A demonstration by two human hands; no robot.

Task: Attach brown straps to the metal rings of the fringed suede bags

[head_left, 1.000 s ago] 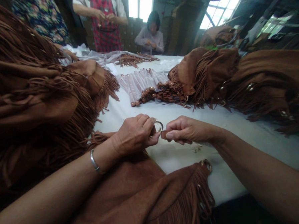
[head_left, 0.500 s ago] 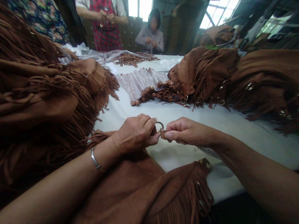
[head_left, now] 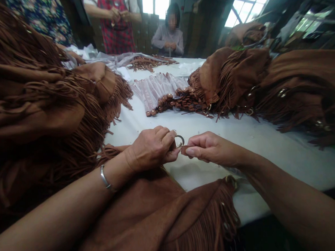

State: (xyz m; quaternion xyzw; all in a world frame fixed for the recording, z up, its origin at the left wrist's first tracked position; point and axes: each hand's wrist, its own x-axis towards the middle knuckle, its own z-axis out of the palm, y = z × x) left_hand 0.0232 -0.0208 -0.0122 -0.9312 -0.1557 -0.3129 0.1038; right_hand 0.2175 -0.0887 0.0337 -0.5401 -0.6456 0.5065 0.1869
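Note:
A brown suede fringed bag [head_left: 160, 212] lies under my forearms at the near edge of the white table [head_left: 269, 142]. My left hand [head_left: 151, 147] is closed, pinching a silver metal ring [head_left: 180, 139] on the bag's corner. My right hand [head_left: 210, 148] is closed too, its thumb and fingers pinching the end of a small brown strap [head_left: 184, 149] right beside the ring. The two hands almost touch. A second metal ring [head_left: 231, 180] shows on the bag's other corner, below my right wrist. A silver bangle [head_left: 105, 179] sits on my left wrist.
Tall heaps of brown fringed bags rise at the left [head_left: 43, 109] and the right [head_left: 280, 86]. A row of plastic-wrapped straps [head_left: 166, 93] lies mid-table. Three people [head_left: 117, 19] work at the far end, beside more straps [head_left: 147, 62].
Both hands stay pinched together at the ring with hardly any movement. The view has shifted slightly; my right forearm sits a little lower over the bag.

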